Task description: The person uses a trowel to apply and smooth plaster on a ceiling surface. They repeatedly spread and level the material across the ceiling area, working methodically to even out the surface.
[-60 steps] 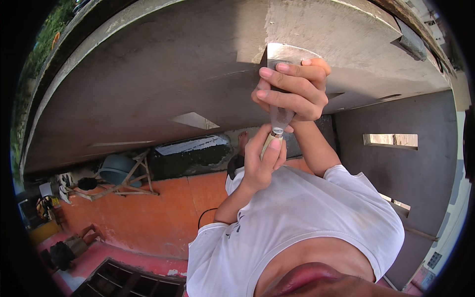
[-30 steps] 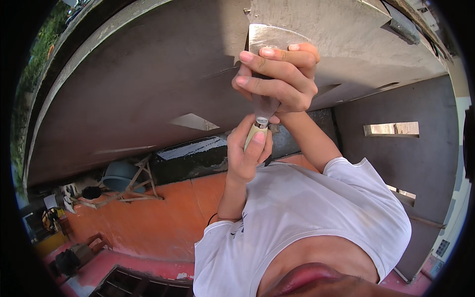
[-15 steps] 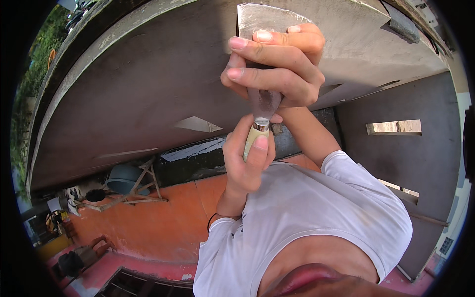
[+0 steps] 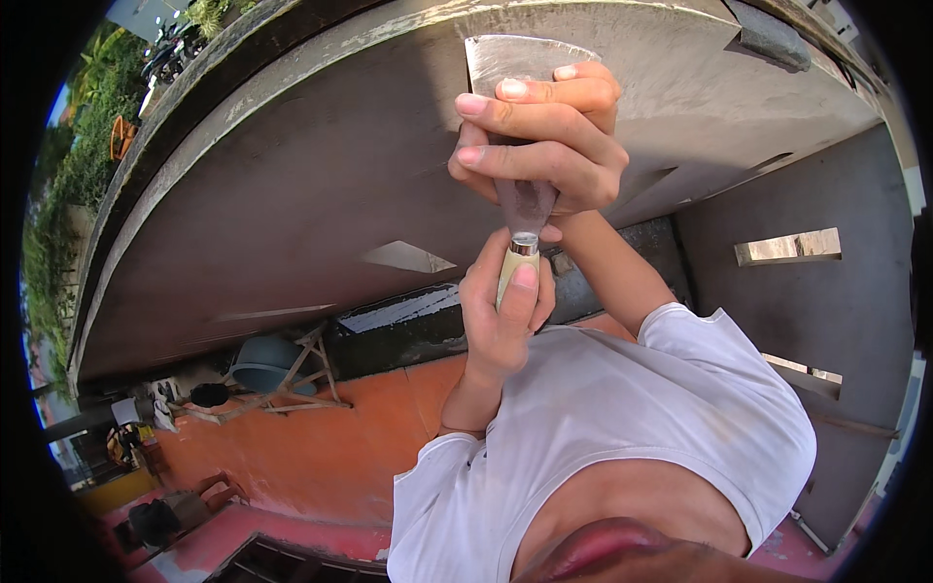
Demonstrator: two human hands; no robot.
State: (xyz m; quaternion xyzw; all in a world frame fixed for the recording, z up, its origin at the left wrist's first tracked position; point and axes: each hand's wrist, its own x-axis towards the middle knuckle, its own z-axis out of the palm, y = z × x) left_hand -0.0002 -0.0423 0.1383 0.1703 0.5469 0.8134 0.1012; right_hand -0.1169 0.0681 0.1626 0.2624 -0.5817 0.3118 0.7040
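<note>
Two-handed hold on a putty knife [image 4: 527,202], seen from the head. The left hand [image 4: 494,309] is closed around the cream handle [image 4: 516,264], its thumb laid along the near face, below the shiny metal ferrule [image 4: 524,244]. The right hand [image 4: 562,134] is partly curled, its fingers slightly spread across the broad metal blade [image 4: 520,56], whose wide edge shows beyond them. The putty knife points lengthwise up the view, between the wearer's white T-shirt [image 4: 632,418] and a grey plastered wall [image 4: 301,185]; whether its blade touches the wall cannot be told. This wall is shaded at left and sunlit at upper right, with an angular opening [image 4: 412,257] low in its middle; a dark grey block [image 4: 773,39] lies at its upper right rim. Farther right, a second grey wall [image 4: 807,311] has rectangular slots. At left, a blue-grey basin [image 4: 260,361] sits by a wooden trestle [image 4: 319,361], beside an orange painted surface [image 4: 321,442]. At lower left is another person [image 4: 183,510]; at upper left, green plants [image 4: 102,160] show beyond the rim.
</note>
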